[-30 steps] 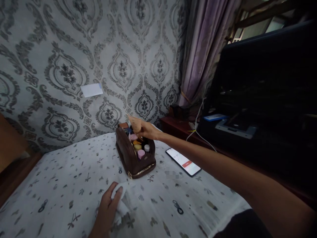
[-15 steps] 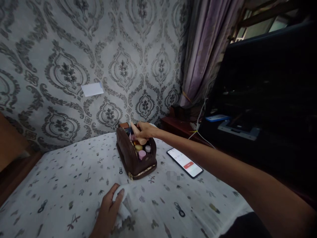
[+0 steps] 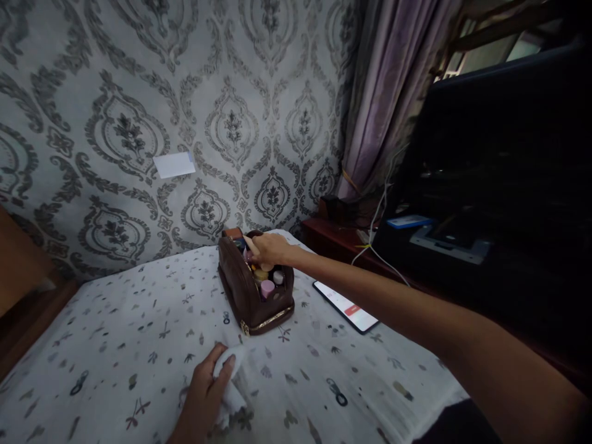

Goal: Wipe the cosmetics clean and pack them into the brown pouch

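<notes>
A brown cosmetic bag (image 3: 234,287) stands unzipped on the bed, with several small containers inside, among them a pink-lidded jar (image 3: 267,288) and a yellowish one (image 3: 261,275). My right hand (image 3: 272,248) reaches into its opening, fingers closed around a beige tube (image 3: 251,245) that is partly covered by the hand. Nearer to me, my left hand (image 3: 206,385) grips a crumpled white cloth (image 3: 234,398) just above the patterned sheet, in front of the bag.
A phone (image 3: 345,306) with a lit screen lies on the sheet (image 3: 152,333), partly under my right forearm. Behind the bag rises a patterned wall (image 3: 231,123). To the right are white cables (image 3: 377,213), a reddish-brown surface (image 3: 328,237) and a large dark panel (image 3: 490,148).
My right hand has sunk slightly lower into the bag with the beige tube, and more of the tube is covered. My left hand holds the cloth in nearly the same place.
</notes>
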Tool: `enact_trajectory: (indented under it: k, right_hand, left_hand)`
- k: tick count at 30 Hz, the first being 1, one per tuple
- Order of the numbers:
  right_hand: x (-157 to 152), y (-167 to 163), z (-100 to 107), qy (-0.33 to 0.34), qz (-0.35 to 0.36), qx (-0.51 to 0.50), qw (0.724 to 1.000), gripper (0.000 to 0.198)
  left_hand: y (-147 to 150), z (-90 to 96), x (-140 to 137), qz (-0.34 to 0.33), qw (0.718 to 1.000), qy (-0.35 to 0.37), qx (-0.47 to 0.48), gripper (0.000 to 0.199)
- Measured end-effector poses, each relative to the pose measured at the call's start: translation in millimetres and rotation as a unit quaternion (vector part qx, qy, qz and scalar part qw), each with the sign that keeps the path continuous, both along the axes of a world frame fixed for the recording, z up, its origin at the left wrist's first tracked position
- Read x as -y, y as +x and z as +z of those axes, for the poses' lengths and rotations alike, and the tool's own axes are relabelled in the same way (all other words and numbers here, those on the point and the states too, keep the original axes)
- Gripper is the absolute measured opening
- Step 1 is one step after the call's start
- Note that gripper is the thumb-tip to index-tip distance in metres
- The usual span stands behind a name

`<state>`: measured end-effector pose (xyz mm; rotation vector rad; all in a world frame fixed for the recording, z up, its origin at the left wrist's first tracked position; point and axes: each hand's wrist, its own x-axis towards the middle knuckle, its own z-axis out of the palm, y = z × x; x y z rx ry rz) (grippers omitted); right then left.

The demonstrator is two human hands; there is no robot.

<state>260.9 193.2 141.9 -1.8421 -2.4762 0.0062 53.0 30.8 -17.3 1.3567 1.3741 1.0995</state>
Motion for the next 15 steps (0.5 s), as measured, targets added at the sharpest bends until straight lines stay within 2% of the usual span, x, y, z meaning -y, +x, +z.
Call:
enact_trajectory:
  k: [5, 7, 10, 15]
  right_hand:
    - [2.6, 1.1, 6.0, -0.035, 0.018, 0.055, 0.998, 0.045]
    - [3.0, 1.1, 7.8, -0.045, 0.021, 0.068, 0.996, 0.047]
    - [4.9, 1.2, 8.0, -0.04, 0.026, 0.08, 0.996, 0.047]
    - [11.2, 0.6, 2.5, -0.016, 0.032, 0.093, 0.995, 0.04]
  left_hand:
    - [-2.3, -3.0, -0.1, 0.012, 0.999, -0.019, -0.039, 0.031]
    - [-3.0, -2.1, 0.9, -0.008, 0.997, -0.02, -0.07, 0.036]
    - [-3.9, -1.2, 1.8, -0.055, 0.992, -0.009, -0.11, 0.042]
    - [-5.3, -2.0, 1.4, -0.05, 0.989, -0.005, -0.141, 0.046]
